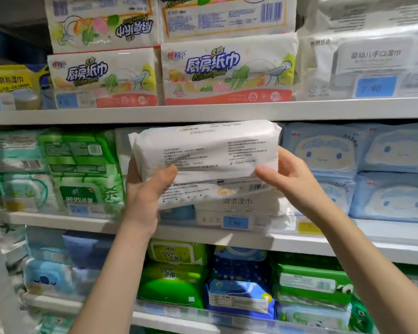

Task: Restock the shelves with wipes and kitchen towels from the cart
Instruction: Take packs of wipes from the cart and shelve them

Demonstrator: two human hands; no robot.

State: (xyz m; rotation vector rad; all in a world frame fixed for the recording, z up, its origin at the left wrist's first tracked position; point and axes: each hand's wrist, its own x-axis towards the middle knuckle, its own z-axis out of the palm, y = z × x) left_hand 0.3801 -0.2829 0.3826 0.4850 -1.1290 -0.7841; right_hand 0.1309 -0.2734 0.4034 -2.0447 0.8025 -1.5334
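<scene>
A white pack of wipes (203, 148), printed side facing me, is held up in front of the middle shelf (58, 219). My left hand (146, 189) grips its lower left end, thumb on the front. My right hand (292, 177) pinches its lower right end. Behind and below it lies another white wipes pack (239, 201) on the same shelf. Kitchen towel packs (227, 73) are stacked on the shelf above (203, 110).
Green wipes packs (82, 169) fill the middle shelf's left side and light blue packs (362, 169) its right. White baby wipes (372, 61) sit top right. The lower shelf holds green (176, 276) and blue packs (239, 295). Price tags line the shelf edges.
</scene>
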